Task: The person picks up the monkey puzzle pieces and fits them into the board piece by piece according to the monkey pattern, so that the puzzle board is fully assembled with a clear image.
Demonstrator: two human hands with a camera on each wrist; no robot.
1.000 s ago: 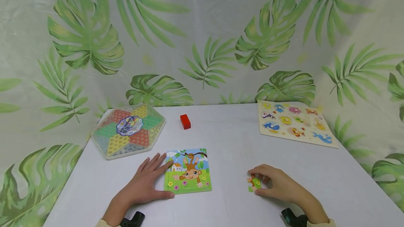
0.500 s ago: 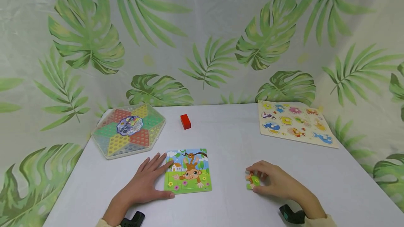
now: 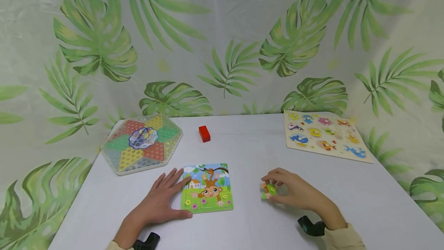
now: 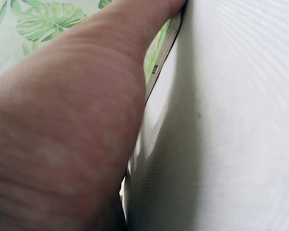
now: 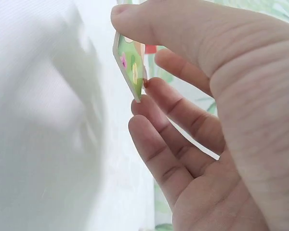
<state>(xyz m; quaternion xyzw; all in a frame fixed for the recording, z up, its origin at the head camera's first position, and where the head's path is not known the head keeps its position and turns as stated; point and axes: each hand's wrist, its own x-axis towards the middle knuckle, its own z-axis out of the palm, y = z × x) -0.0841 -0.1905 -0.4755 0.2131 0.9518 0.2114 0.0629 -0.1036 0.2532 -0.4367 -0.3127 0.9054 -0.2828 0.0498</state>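
A square monkey jigsaw puzzle [image 3: 209, 193] lies flat on the table in front of me. My left hand [image 3: 157, 200] rests at its left side, fingers spread, with the index fingertip on the picture and the thumb along the lower left corner. To the right of the puzzle, my right hand [image 3: 298, 189] pinches a small puzzle piece [image 3: 268, 190] between thumb and fingers. In the right wrist view this puzzle piece [image 5: 130, 65] shows green with a pink and a yellow flower, tilted steeply under the thumb. The left wrist view is mostly filled by the left hand [image 4: 67, 125].
At the back left lies a hexagonal Chinese checkers board [image 3: 142, 144]. A red block [image 3: 204, 134] sits behind the puzzle. A wooden board with sea-animal pictures [image 3: 326, 136] lies at the back right. Leaf-printed cloth [image 3: 229, 49] hangs behind the white table [image 3: 249, 153].
My right hand has carried the puzzle piece left and slightly away from me, closer to the puzzle. The left hand and the puzzle have stayed in place.
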